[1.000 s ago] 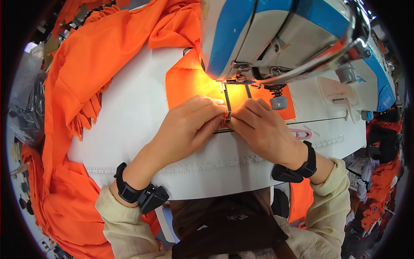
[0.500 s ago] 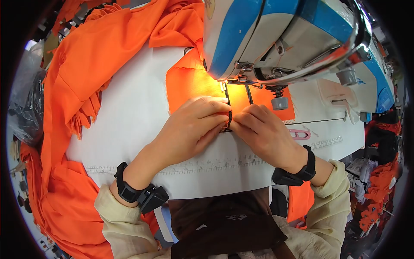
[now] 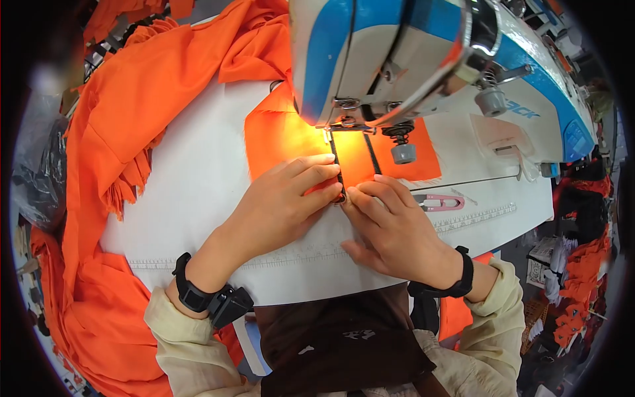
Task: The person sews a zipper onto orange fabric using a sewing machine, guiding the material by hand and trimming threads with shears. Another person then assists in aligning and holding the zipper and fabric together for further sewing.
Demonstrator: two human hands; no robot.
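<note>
Pressing down on a small orange fabric piece (image 3: pixel 350 159), both hands sit close together just in front of the sewing machine (image 3: pixel 410 59). The left hand (image 3: pixel 278 202) lies flat with its fingers stretched forward, the fingertips (image 3: pixel 327 173) holding the cloth against a black zipper (image 3: pixel 338 173) that runs from the needle area back toward the person. The right hand (image 3: pixel 390 228) is beside it, fingers extended and pressing the other side of the zipper's near end; neither hand is pinching that I can make out, both seem to bear down flat. The fabric piece lies under and just beyond the fingertips, lit bright by the machine's lamp.

Under the hands stretches a white table (image 3: pixel 198 185) with a printed ruler strip (image 3: pixel 317 255) running along its near edge, below both wrists. To the right of the right hand lies a pair of pink thread snips (image 3: pixel 440 200). Left of the left hand, a large heap of orange cloth (image 3: pixel 112 132) drapes over the table's edge and hangs down. Beyond the right hand, past the table, more orange scraps (image 3: pixel 582 278) are piled in a cluttered, dim workroom. Each wrist wears a black band (image 3: pixel 198 298).
</note>
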